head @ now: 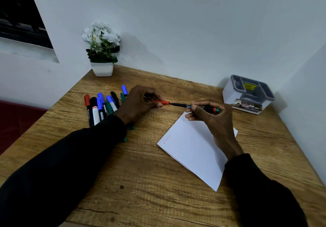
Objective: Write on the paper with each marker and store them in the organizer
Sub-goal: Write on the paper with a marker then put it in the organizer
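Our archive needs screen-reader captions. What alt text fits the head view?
The left hand holds a red cap at the tip of a marker gripped by the right hand, above white paper bearing red writing on a wooden desk. More markers lie to the left; a grey organizer stands far right.

Table (141,182) was brown wood grain. Paper (194,147) was white with faint red writing. Held marker (184,105) was black, its cap (163,102) red. Organizer (231,95) was grey-white, yellow-labelled.
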